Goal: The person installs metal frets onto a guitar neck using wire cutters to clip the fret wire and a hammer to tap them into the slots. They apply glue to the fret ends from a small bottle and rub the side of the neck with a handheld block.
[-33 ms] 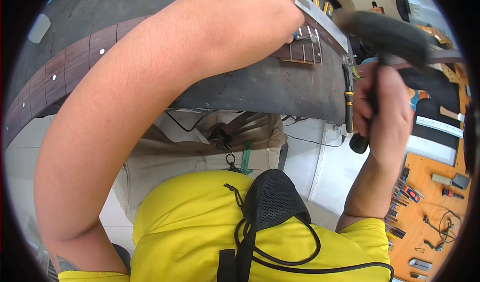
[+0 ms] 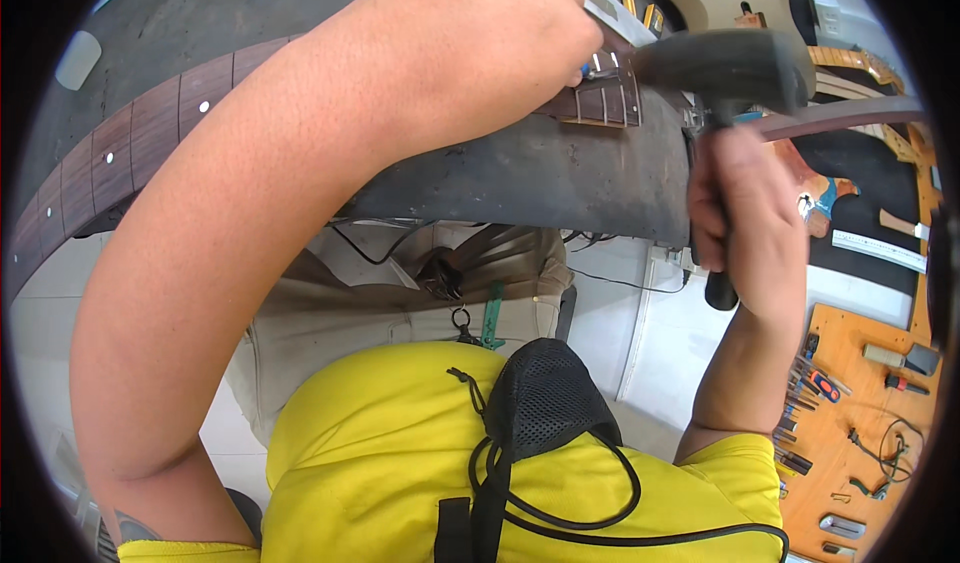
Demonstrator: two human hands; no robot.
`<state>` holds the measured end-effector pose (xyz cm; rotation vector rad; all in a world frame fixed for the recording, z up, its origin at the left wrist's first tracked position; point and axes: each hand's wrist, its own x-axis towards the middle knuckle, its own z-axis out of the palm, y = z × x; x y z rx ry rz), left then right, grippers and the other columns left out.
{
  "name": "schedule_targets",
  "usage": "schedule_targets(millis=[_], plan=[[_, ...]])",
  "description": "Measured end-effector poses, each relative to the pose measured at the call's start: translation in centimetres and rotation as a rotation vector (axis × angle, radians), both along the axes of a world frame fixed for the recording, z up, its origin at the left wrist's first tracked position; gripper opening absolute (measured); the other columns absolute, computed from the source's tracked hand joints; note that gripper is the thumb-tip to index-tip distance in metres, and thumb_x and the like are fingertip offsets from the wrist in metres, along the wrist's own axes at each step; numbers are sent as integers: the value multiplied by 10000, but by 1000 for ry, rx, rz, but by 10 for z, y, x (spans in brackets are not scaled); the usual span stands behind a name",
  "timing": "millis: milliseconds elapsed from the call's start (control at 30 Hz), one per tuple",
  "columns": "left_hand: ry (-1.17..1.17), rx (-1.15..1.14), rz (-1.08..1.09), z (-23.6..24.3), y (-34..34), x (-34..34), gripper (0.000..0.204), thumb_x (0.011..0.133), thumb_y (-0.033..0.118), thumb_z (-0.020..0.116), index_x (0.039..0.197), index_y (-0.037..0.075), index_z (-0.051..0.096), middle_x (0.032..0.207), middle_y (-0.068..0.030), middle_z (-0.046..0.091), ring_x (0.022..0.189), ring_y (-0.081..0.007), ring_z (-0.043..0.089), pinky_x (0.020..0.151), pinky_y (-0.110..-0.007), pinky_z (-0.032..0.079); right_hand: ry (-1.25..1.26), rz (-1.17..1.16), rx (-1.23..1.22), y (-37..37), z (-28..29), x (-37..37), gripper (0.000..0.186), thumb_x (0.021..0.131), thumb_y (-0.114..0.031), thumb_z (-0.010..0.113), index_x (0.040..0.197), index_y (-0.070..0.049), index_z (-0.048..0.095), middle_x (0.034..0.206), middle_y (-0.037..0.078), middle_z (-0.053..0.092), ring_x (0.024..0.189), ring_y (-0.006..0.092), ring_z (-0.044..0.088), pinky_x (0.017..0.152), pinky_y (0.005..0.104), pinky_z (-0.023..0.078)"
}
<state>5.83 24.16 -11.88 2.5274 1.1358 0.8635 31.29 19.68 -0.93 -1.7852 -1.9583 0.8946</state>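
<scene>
My right hand (image 2: 748, 198) is wrapped round the handle of a black mallet (image 2: 735, 63), its head smeared by motion. The mallet head is beside the right end of a dark wooden guitar fingerboard (image 2: 160, 123), which has white dot inlays and several metal frets at that end. My left hand (image 2: 540, 18) is closed above the fingerboard, its forearm crossing over the wood. Between its fingers a small tool with a blue part (image 2: 587, 71) shows; its kind is mostly hidden.
The fingerboard lies on a dark grey worktop (image 2: 480, 183). A cream guitar body (image 2: 705, 8) is at the far right. A ruler (image 2: 880, 251) lies on a black surface at right. Below it, an orange tool board (image 2: 850, 413) bears several hand tools. A cable (image 2: 370, 253) hangs under the worktop edge.
The mallet has swung left, its head closer to the fretted end and the small blue tool. My right hand moved with it. My left hand has shifted slightly left.
</scene>
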Motion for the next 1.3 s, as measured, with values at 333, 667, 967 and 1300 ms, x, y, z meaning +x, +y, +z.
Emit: schedule_targets(millis=[333, 667, 967, 1300], plan=[[26, -28, 35, 3, 0, -2, 246, 1041, 162, 632, 1037, -32, 783, 1076, -234, 770, 1093, -398, 759, 963, -469, 617, 25, 34, 66, 14, -4, -1, 382, 1197, -389, 567, 1006, -68, 648, 697, -22, 490, 592, 36, 416, 496, 234, 302], [-7, -54, 85, 12, -8, -5, 248, 1044, 170, 638, 1052, -38, 772, 1085, -235, 768, 1096, -400, 756, 972, -476, 616, -81, 63, 199, 25, 1, -6, 460, 1175, -489, 596, 989, -73, 651, 697, -46, 504, 567, 29, 430, 482, 241, 318], [11, -96, 113, 12, -1, -1, 227, 1048, 146, 625, 1073, -38, 756, 1095, -227, 762, 1102, -393, 754, 975, -470, 617, -90, 85, 229, 30, 3, -13, 516, 1192, -494, 546, 955, -42, 626, 674, -15, 490, 543, 66, 423, 495, 270, 347], [-38, -10, 213, -2, 2, 3, 248, 1082, 187, 638, 1065, -30, 756, 1088, -225, 757, 1096, -394, 746, 973, -480, 606, 38, 95, 261, 34, 6, -5, 495, 1161, -503, 627, 1006, -36, 681, 714, -31, 546, 551, 39, 458, 475, 231, 348]])
